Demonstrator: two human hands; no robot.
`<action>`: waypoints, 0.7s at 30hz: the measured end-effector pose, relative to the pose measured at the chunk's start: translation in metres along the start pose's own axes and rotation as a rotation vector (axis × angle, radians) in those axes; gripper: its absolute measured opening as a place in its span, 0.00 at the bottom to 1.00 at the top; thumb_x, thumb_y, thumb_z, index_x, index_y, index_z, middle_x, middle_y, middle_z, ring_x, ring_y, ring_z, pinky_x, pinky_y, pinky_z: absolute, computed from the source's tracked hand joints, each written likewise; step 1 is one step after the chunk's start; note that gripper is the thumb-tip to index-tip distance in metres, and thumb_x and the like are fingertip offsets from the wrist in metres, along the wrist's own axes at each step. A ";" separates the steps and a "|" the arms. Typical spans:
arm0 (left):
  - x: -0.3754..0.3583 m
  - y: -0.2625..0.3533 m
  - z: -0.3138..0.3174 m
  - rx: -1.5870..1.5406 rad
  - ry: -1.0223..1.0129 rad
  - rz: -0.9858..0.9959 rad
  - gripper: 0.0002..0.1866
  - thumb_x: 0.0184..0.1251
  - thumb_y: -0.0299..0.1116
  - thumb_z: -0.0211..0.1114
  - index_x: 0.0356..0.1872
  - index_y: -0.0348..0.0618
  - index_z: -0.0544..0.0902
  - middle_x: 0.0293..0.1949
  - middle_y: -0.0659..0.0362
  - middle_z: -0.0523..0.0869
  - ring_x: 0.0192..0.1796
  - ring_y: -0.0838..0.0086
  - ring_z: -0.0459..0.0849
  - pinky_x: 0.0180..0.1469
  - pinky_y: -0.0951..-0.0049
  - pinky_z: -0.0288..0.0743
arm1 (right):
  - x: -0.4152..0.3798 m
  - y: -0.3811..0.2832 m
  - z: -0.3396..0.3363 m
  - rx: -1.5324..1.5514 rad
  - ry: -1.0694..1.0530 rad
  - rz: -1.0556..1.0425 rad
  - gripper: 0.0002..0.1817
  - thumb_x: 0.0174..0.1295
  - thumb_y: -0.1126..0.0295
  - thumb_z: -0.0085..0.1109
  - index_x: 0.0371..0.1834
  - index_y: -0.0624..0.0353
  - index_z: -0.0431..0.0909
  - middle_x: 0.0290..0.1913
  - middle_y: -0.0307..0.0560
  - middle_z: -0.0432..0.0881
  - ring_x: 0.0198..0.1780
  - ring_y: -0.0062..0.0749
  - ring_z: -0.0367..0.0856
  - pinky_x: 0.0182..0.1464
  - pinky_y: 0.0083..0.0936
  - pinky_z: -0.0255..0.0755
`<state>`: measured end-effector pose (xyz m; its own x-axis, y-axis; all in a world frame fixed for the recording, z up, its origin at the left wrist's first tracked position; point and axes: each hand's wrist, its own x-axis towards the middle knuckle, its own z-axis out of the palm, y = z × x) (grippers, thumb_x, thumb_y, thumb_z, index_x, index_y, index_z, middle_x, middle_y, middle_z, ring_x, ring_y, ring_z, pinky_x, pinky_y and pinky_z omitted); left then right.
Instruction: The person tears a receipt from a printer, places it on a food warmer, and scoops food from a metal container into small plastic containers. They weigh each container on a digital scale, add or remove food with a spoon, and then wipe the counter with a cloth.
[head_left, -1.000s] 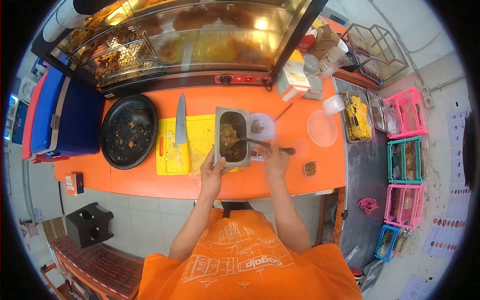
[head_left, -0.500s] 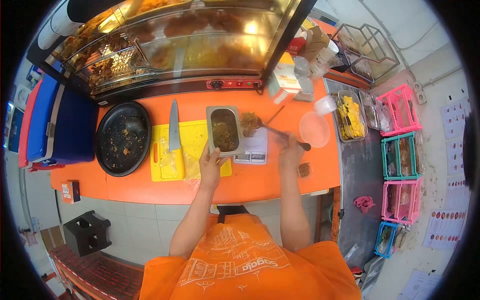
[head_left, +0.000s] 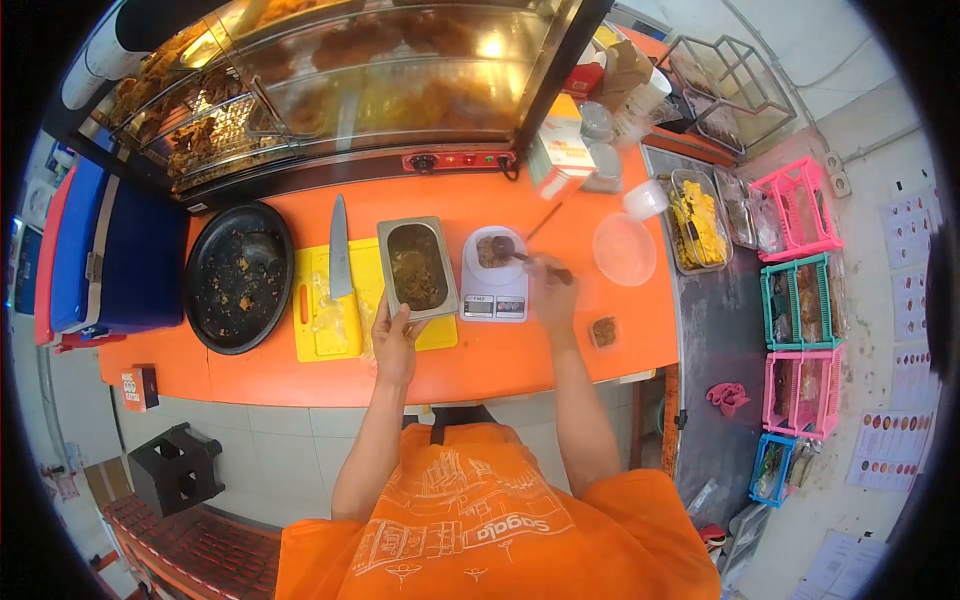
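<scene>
My left hand [head_left: 394,345] is closed on the near end of a rectangular steel food pan [head_left: 450,275], tilted and holding a greenish-brown, oily food. In my right hand [head_left: 550,292], slightly blurred, is the handle of a dark spoon [head_left: 563,276]. The spoon's bowl rests over a small portion of brown food [head_left: 487,251] on a white digital kitchen scale [head_left: 509,306]. Left of the pan, a large knife [head_left: 340,248] lies on a yellow cutting board [head_left: 316,343], with a clear plastic bag near its handle.
A round black tray [head_left: 198,300] with crumbs sits at left, beside a blue cooler [head_left: 130,255]. Behind stands a heated glass display case [head_left: 350,165]. To the right are a pink plastic lid [head_left: 625,250], a small tub [head_left: 603,332] and a container of yellow pieces [head_left: 697,225].
The spoon with its brown food has come down onto the scale, and my right hand has moved left. The steel pan has shifted left, uncovering more of the scale.
</scene>
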<state>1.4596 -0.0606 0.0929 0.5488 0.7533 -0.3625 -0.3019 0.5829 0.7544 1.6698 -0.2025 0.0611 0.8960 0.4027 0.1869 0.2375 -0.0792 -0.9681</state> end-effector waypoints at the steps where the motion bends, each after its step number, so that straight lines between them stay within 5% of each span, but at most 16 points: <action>1: -0.002 0.002 0.000 0.008 0.002 -0.006 0.24 0.71 0.24 0.52 0.67 0.41 0.64 0.54 0.58 0.79 0.51 0.72 0.82 0.50 0.71 0.82 | 0.000 0.015 -0.001 -0.076 -0.011 0.036 0.11 0.66 0.69 0.56 0.38 0.68 0.80 0.37 0.43 0.84 0.40 0.21 0.80 0.44 0.23 0.73; 9: -0.011 0.008 -0.017 0.042 -0.016 -0.020 0.26 0.70 0.24 0.53 0.68 0.41 0.62 0.55 0.57 0.78 0.50 0.72 0.83 0.47 0.72 0.84 | -0.005 -0.051 -0.018 0.074 0.235 0.014 0.14 0.70 0.67 0.51 0.43 0.70 0.75 0.39 0.48 0.83 0.39 0.32 0.83 0.43 0.27 0.77; 14: -0.019 0.019 -0.018 0.068 -0.074 -0.029 0.28 0.69 0.22 0.54 0.70 0.41 0.60 0.56 0.56 0.78 0.52 0.71 0.82 0.48 0.71 0.84 | -0.017 -0.071 -0.016 0.637 0.415 0.213 0.15 0.69 0.66 0.51 0.43 0.72 0.73 0.40 0.53 0.81 0.40 0.37 0.83 0.45 0.32 0.80; 21: -0.029 0.023 -0.008 0.130 -0.064 -0.045 0.27 0.68 0.22 0.55 0.68 0.40 0.63 0.58 0.57 0.76 0.53 0.72 0.80 0.47 0.73 0.84 | -0.050 -0.097 0.020 0.590 0.286 0.284 0.15 0.71 0.65 0.48 0.41 0.70 0.74 0.40 0.52 0.81 0.40 0.36 0.84 0.47 0.32 0.78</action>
<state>1.4307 -0.0666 0.1162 0.6094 0.7039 -0.3650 -0.1748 0.5683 0.8041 1.5945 -0.1971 0.1419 0.9756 0.1782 -0.1279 -0.1899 0.3938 -0.8994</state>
